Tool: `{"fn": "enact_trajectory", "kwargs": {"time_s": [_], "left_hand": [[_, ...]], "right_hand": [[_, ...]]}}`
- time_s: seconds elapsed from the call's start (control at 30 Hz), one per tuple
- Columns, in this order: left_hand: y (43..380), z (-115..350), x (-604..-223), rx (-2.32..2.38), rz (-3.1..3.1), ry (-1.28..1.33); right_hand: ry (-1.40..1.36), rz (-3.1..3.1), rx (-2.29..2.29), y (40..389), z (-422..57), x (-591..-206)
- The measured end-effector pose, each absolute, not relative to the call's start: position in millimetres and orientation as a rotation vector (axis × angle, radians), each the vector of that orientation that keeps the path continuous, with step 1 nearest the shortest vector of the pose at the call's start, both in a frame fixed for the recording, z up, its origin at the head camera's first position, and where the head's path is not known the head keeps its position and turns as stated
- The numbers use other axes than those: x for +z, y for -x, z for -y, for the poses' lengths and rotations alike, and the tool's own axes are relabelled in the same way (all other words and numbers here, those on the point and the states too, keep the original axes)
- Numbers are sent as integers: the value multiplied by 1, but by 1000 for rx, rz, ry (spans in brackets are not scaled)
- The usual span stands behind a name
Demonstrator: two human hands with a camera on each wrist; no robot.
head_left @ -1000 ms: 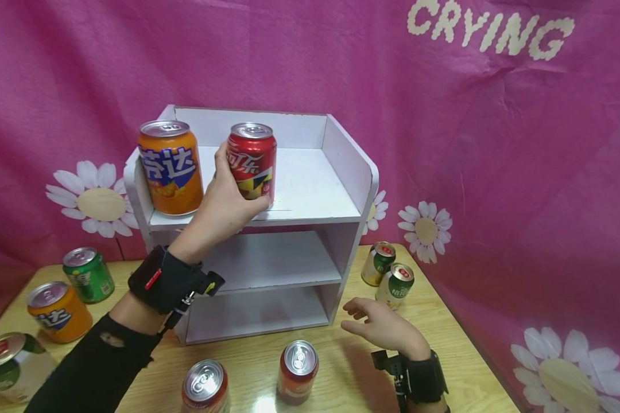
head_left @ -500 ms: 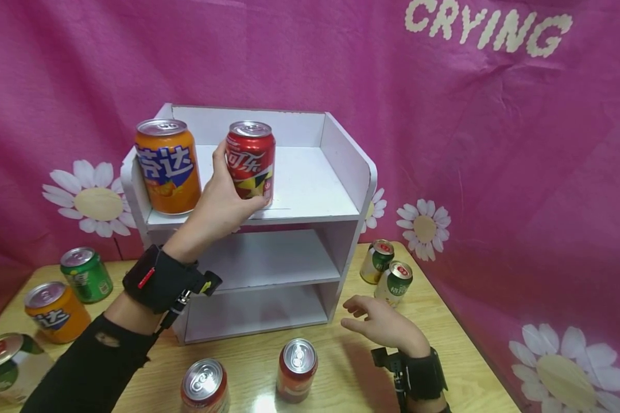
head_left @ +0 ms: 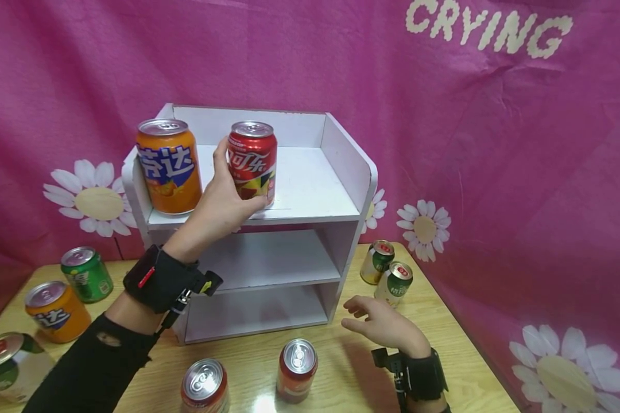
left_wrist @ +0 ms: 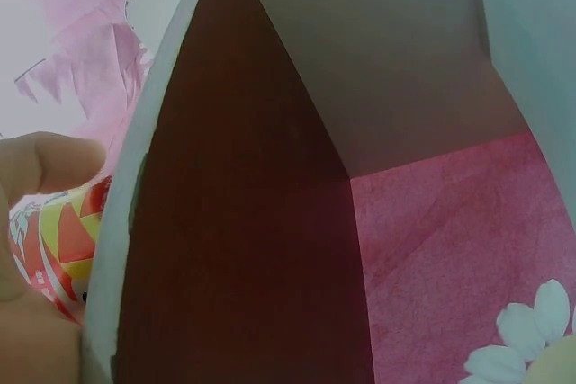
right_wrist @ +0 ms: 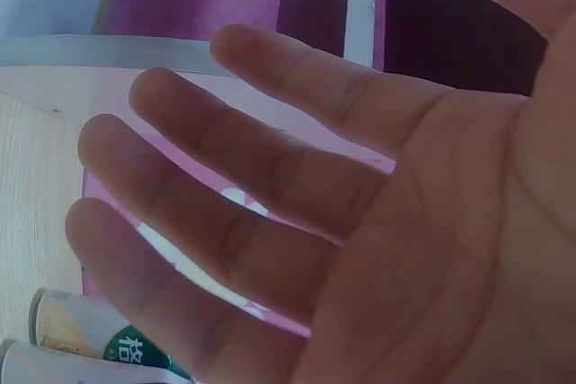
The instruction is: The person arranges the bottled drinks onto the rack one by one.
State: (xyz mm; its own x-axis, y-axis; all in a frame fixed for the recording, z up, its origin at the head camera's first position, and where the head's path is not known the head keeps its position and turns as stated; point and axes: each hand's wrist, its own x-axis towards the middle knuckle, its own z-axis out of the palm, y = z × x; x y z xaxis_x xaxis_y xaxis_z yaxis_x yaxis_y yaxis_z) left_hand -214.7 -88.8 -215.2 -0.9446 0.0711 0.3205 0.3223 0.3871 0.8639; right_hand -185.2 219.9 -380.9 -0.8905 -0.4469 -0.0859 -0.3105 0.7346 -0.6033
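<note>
Glossy metal red can, wood-grain tabletop

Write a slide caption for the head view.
Left hand grips a red cola can at the top of the white shelf unit, beside an orange Fanta can; the right hand holds nothing.

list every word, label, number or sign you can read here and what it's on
"CRYING": pink backdrop
"芬达": upper orange can, top shelf
"可乐": red can in the left hand
"达": lower orange can on the table
"格": white-and-green can, right wrist view
Too small or blurred: lettering on the green can, two front red cans and far-left can, and finer print.
</note>
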Motion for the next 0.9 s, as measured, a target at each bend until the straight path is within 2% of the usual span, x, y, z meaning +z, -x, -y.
{"fn": "enact_trajectory", "kwargs": {"time_s": [0.9], "left_hand": [[215, 88, -214, -1562, 2466, 283]], "right_hand": [[626, -2704, -856, 187, -220, -383]]}}
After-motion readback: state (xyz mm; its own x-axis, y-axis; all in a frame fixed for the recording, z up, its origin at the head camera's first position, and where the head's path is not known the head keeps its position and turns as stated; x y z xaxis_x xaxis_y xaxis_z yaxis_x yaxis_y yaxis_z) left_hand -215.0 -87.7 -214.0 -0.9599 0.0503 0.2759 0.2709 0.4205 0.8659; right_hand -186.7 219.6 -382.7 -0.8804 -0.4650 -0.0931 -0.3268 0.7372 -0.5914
